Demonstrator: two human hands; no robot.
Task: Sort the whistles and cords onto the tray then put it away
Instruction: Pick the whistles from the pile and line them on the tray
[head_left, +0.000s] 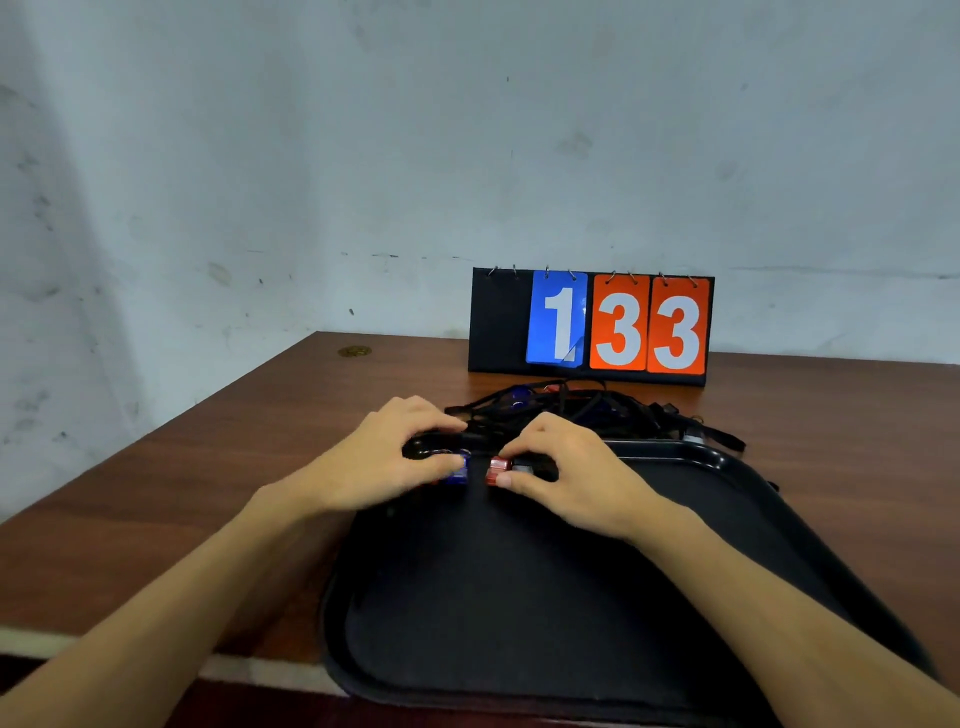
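A black tray (519, 613) lies on the brown table in front of me. At its far left corner my left hand (384, 462) pinches a blue whistle (457, 470). Beside it my right hand (566, 467) pinches a red whistle (497, 470) with a black end. Both whistles sit low over the tray's far edge, a small gap between them. Behind the hands a tangled pile of black cords (582, 410) with more blue and red whistles lies on the table past the tray's far rim.
A black flip scoreboard (589, 325) showing a blue 1 and orange 33 stands at the back of the brown table (208, 467) against the wall. The table's left edge and front edge are close to the tray.
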